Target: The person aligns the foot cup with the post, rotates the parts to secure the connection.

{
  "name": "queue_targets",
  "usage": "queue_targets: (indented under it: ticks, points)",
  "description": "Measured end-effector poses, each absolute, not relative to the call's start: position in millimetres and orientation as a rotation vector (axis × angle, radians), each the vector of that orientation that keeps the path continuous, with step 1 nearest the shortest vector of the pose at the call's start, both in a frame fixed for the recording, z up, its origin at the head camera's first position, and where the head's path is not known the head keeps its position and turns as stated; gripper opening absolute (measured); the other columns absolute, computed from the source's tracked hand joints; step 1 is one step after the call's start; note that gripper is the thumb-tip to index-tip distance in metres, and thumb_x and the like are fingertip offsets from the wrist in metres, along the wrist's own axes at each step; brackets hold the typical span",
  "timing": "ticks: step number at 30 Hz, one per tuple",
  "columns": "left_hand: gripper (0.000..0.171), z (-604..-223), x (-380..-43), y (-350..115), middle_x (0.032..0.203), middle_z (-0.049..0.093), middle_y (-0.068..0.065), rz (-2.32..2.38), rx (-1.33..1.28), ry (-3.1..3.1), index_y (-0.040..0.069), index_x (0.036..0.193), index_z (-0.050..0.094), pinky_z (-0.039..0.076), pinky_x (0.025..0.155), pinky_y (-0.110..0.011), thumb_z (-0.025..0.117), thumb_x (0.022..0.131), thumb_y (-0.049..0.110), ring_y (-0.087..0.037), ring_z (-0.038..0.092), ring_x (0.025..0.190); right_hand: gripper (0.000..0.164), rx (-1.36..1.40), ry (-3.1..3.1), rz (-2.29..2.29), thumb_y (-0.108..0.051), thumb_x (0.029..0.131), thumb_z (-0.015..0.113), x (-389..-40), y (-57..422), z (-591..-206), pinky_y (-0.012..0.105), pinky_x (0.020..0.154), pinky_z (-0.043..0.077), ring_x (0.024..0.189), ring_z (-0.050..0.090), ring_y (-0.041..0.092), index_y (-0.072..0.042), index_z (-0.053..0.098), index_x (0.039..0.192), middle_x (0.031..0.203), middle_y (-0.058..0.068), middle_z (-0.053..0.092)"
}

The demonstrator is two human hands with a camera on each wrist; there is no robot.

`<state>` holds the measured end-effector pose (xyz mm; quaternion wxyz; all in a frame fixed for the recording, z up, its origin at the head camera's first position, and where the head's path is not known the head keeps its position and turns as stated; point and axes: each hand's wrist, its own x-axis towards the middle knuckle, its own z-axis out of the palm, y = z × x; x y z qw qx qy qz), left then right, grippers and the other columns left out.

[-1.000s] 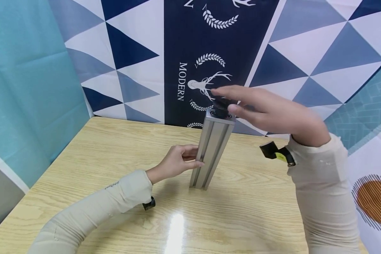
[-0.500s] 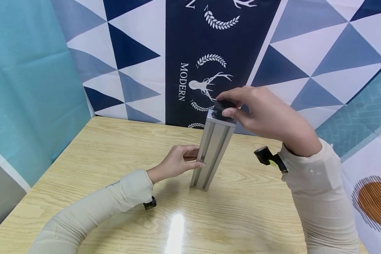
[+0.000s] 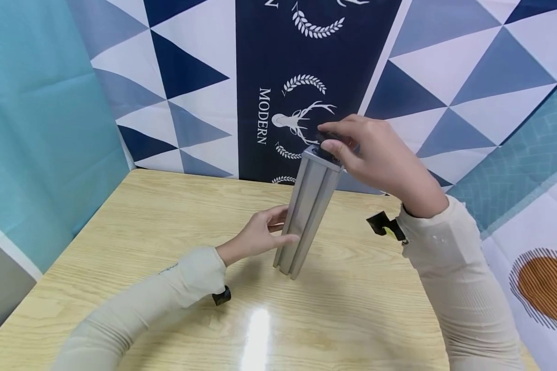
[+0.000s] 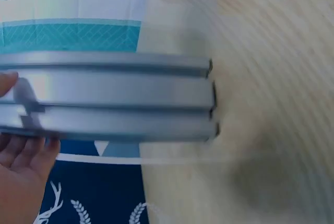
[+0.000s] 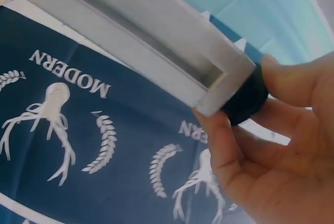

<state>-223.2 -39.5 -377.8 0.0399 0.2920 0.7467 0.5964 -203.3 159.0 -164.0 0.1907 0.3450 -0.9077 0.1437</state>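
Observation:
A silver grooved aluminium profile (image 3: pixel 310 203) stands tilted in the head view, its top leaning right. In the left wrist view its lower end looks raised off the tabletop, with a shadow beside it. My left hand (image 3: pixel 260 234) grips it low down, thumb on the near face and fingers on the far side. On its top end sits a black knob (image 5: pixel 248 98), pinched between the thumb and fingers of my right hand (image 3: pixel 382 154). Those fingers hide much of the knob in the head view. The profile (image 4: pixel 115 91) lies sideways across the left wrist view.
Beneath is a wood-grain table (image 3: pixel 176 206). A patterned cloth (image 3: pixel 190 67) with deer prints and triangles hangs just behind the table's back edge. A teal cloth (image 3: pixel 32 129) closes off the left side. Each sleeve carries a small black wrist device (image 3: pixel 222 296).
My right hand has closed from spread fingers onto the black knob. Since then the profile has risen slightly and tilted more, its lower end shifting left. My left hand has kept its place on it.

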Motion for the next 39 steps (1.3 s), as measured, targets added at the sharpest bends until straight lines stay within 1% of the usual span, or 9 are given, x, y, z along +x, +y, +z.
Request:
queue_targets:
  ticks: [4, 8, 12, 17, 21, 28, 33, 35, 39]
  points:
    - [0.089, -391.4, -214.5, -24.3, 0.138, 0.051, -0.014, 1.769, 0.884, 2.516, 0.001, 0.144, 0.037, 0.048, 0.100, -0.033, 0.086, 0.072, 0.019, -0.026, 0.053, 0.123, 0.033, 0.847, -2.582, 0.445, -0.019, 0.100, 0.053, -210.7, 163.4, -168.1, 0.035, 0.064, 0.040, 0.068, 0.049, 0.022, -0.001, 0.061, 0.126, 0.090, 0.012, 0.060]
    - [0.100, -404.1, -203.7, -8.9, 0.140, 0.047, -0.014, 1.625, 0.812, 2.777, 0.001, 0.147, 0.030, 0.047, 0.100, -0.040, 0.087, 0.071, 0.031, -0.027, 0.050, 0.123, 0.034, 0.717, -2.609, 0.502, -0.022, 0.101, 0.050, -216.6, 171.8, -172.3, 0.037, 0.064, 0.040, 0.072, 0.050, 0.025, -0.001, 0.062, 0.126, 0.089, 0.014, 0.059]
    - [0.091, -408.7, -198.9, 0.2, 0.136, 0.049, -0.015, 1.633, 0.715, 2.843, 0.002, 0.146, 0.032, 0.048, 0.098, -0.042, 0.083, 0.075, 0.028, -0.029, 0.052, 0.121, 0.037, 0.620, -2.650, 0.549, -0.026, 0.102, 0.048, -221.4, 185.1, -175.4, 0.044, 0.071, 0.044, 0.084, 0.056, 0.030, -0.002, 0.061, 0.127, 0.104, 0.019, 0.064]
    - [0.081, -409.0, -199.2, -0.3, 0.133, 0.053, -0.014, 1.649, 0.685, 2.819, 0.003, 0.142, 0.040, 0.051, 0.093, -0.040, 0.082, 0.076, 0.024, -0.027, 0.056, 0.115, 0.042, 0.541, -2.729, 0.610, -0.030, 0.102, 0.045, -226.6, 205.7, -180.2, 0.058, 0.089, 0.045, 0.107, 0.058, 0.041, 0.000, 0.058, 0.130, 0.128, 0.023, 0.058]
    - [0.076, -408.5, -205.5, -9.3, 0.130, 0.057, -0.014, 1.636, 0.711, 2.811, 0.003, 0.139, 0.046, 0.053, 0.090, -0.039, 0.082, 0.074, 0.019, -0.025, 0.059, 0.111, 0.047, 0.503, -2.818, 0.636, -0.033, 0.103, 0.042, -226.6, 224.3, -187.1, 0.060, 0.091, 0.044, 0.111, 0.056, 0.043, -0.001, 0.052, 0.135, 0.129, 0.026, 0.056]
    - [0.075, -397.1, -225.8, -44.6, 0.126, 0.061, -0.015, 1.442, 0.812, 2.892, 0.002, 0.135, 0.053, 0.053, 0.091, -0.038, 0.084, 0.067, 0.012, -0.027, 0.061, 0.107, 0.049, 0.512, -2.997, 0.759, -0.032, 0.105, 0.037, -223.1, 249.3, -209.5, 0.056, 0.091, 0.047, 0.108, 0.060, 0.041, -0.004, 0.039, 0.145, 0.125, 0.028, 0.057]
    - [0.075, -379.9, -242.2, -73.0, 0.116, 0.062, -0.012, 1.215, 0.923, 2.939, 0.003, 0.133, 0.056, 0.052, 0.087, -0.035, 0.084, 0.064, 0.012, -0.023, 0.060, 0.099, 0.047, 0.514, -3.034, 0.985, -0.024, 0.106, 0.035, -228.5, 263.6, -238.3, 0.031, 0.088, 0.053, 0.097, 0.063, 0.013, 0.000, 0.035, 0.146, 0.124, 0.026, 0.055]
    - [0.074, -372.2, -249.0, -81.9, 0.112, 0.063, -0.011, 1.141, 0.948, 2.947, 0.003, 0.132, 0.057, 0.052, 0.085, -0.033, 0.084, 0.063, 0.010, -0.021, 0.059, 0.096, 0.048, 0.512, -3.048, 1.112, -0.024, 0.106, 0.035, -232.0, 268.1, -250.8, 0.029, 0.089, 0.054, 0.101, 0.062, 0.012, 0.001, 0.033, 0.146, 0.129, 0.026, 0.051]
    - [0.070, -364.7, -262.6, -94.8, 0.111, 0.065, -0.011, 1.036, 0.972, 2.942, 0.000, 0.128, 0.059, 0.053, 0.082, -0.032, 0.083, 0.062, 0.007, -0.021, 0.060, 0.095, 0.054, 0.463, -3.097, 1.397, -0.030, 0.105, 0.039, -236.9, 276.8, -280.1, 0.051, 0.106, 0.040, 0.120, 0.055, 0.033, 0.002, 0.029, 0.147, 0.137, 0.025, 0.046]
